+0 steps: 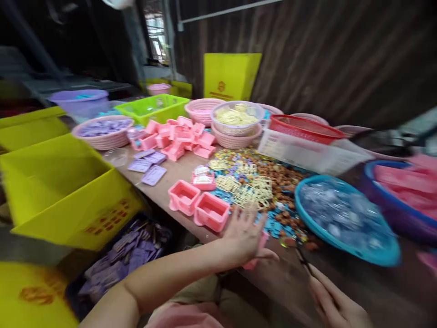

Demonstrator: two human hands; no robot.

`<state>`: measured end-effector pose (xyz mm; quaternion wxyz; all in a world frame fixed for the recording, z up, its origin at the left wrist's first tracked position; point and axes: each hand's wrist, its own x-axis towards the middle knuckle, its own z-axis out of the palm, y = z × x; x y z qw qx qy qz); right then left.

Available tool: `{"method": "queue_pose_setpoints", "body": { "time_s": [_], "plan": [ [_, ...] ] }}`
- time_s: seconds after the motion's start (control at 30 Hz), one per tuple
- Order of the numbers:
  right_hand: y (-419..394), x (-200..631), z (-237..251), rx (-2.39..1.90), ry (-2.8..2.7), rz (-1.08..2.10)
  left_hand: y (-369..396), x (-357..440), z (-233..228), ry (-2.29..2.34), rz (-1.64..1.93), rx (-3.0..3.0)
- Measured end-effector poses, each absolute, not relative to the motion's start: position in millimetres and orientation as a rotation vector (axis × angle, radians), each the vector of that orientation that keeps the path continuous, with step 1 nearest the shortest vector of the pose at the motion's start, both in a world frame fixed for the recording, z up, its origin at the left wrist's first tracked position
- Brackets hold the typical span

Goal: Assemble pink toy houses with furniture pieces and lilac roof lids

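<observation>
The left hand (243, 232) reaches forward from the lower left, its bare forearm crossing the bottom of the view at a shallow upward slant, wrist bent so the back of the hand faces the camera and the fingers fan upward and apart. It grips a pink plastic piece (256, 253), which peeks out below the palm and beside the thumb; motion blur hides how the fingers wrap it. The hand hovers at the near edge of the surface (164, 182), just beside two pink trays (200, 204) standing side by side and just in front of a heap of small mixed parts (269, 182), brown, blue and cream, spread across the middle. The right hand (336, 303) lies low at the bottom right, fingers stretched forward and loosely together; something thin and dark (303, 259) runs from its fingertips, but blur makes it impossible to tell whether the hand grips it. To the right of the heap sits a blue bowl (344, 218) of clear pieces. Behind lie more pink trays in a pile (180, 136), purple flat pieces (150, 166) and several baskets. A yellow bin (64, 191) stands to the left, below the surface's edge.
</observation>
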<state>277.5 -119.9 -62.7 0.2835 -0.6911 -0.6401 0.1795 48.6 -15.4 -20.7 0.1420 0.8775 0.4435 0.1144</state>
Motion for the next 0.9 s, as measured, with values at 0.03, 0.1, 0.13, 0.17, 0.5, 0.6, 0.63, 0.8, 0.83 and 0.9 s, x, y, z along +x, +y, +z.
{"method": "queue_pose_setpoints", "body": {
  "time_s": [0.03, 0.1, 0.13, 0.17, 0.5, 0.6, 0.63, 0.8, 0.83, 0.9],
  "plan": [
    [-121.0, 272.0, -59.1, -1.845, -1.685, 0.520, -17.7, 51.5, -25.1, 1.418, 0.261, 2.444],
    [-119.8, 258.8, -49.7, -1.805, -1.649, 0.567, -17.4, 52.6, -31.6, 1.442, 0.104, 2.409],
    [-118.4, 252.3, -44.6, -1.793, -1.636, 0.577, -14.9, 50.7, -32.9, 1.348, 0.055, 2.442],
    [-117.1, 246.4, -39.9, -1.784, -1.637, 0.596, -11.3, 47.5, -32.7, 1.200, 0.036, 2.487],
    [-118.9, 225.5, -25.4, -1.708, -1.723, 0.561, 4.3, 31.9, -35.2, 1.031, 0.042, 2.402],
    [-119.6, 224.6, -23.7, -1.684, -1.760, 0.515, 3.9, 34.2, -39.4, 1.035, 0.041, 2.416],
    [-119.3, 224.6, -24.2, -1.687, -1.796, 0.530, 4.0, 34.7, -38.9, 1.048, 0.038, 2.427],
    [-112.5, 223.0, -27.6, -1.687, -1.881, 0.561, 3.2, 37.7, -32.9, 1.097, -0.047, 2.453],
    [-110.0, 221.9, -28.3, -1.677, -1.853, 0.519, 2.8, 38.4, -32.6, 1.099, -0.058, 2.455],
    [-103.6, 219.1, -30.8, -1.669, -1.817, 0.451, 2.3, 40.1, -33.1, 1.100, -0.059, 2.463]
  ]
}}
